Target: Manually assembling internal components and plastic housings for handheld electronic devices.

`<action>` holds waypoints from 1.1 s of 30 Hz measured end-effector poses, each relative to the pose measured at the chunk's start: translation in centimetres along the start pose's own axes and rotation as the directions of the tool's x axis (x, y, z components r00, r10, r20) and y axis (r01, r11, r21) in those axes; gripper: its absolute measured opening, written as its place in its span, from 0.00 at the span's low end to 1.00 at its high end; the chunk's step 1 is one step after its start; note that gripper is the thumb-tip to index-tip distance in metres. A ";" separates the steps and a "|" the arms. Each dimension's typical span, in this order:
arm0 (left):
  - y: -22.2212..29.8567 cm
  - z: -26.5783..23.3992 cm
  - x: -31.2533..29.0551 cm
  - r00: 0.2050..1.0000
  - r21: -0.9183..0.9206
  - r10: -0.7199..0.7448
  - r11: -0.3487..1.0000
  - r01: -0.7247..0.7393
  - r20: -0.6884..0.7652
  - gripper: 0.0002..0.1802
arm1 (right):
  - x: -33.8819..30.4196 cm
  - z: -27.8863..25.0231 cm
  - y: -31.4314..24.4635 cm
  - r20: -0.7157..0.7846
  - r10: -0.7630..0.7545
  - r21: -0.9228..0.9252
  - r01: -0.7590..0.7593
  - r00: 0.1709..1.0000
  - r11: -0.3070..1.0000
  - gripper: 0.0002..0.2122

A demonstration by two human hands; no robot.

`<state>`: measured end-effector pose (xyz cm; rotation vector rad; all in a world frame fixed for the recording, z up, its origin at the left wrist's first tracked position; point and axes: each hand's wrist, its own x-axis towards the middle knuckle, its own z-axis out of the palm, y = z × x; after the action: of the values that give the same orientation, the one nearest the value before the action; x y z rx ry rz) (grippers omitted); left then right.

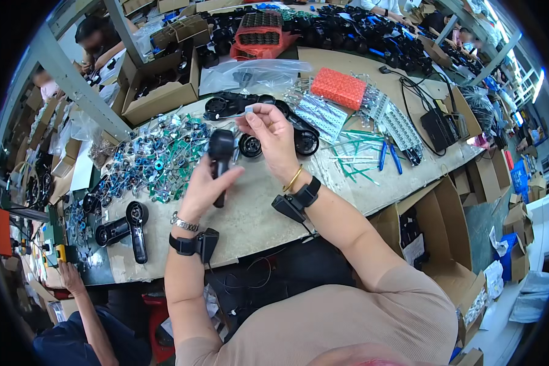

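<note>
My left hand is wrapped round a black plastic housing with a rounded head and a handle, smeared by motion. Thumb and fingers of my right hand pinch a small greyish piece, too small to name. Just beyond and beneath my hands lie several black housing halves with round heads, one of them an open housing to the right. To the left spreads a heap of green circuit boards with wires and small motors. Two more black housing halves rest near the table's front left.
A red bubble-wrapped pack and trays of small parts lie at the right, with blue-handled tools and a black power adapter. Cardboard boxes stand around the table. A co-worker's hand is at lower left.
</note>
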<state>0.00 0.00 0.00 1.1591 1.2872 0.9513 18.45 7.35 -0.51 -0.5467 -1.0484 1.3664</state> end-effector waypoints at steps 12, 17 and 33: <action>1.4 0.2 -1.0 0.991 -0.088 0.064 0.995 -0.054 0.116 0.31 | -0.1 0.3 1.2 0.065 0.014 -0.080 -0.009 0.998 0.997 0.08; 1.2 -0.3 -0.9 0.987 -0.246 0.070 0.969 -0.033 0.145 0.32 | 0.1 -0.2 1.4 0.010 -0.049 -0.142 0.050 0.999 0.989 0.09; 2.1 0.3 -1.1 0.989 -0.185 0.144 0.974 -0.134 0.039 0.27 | 0.1 -0.5 1.1 -0.031 -0.138 -0.100 0.134 0.990 0.986 0.06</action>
<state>0.38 -0.65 2.22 1.1341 1.0641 1.1104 18.35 7.75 -1.64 -0.5605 -1.1058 1.1855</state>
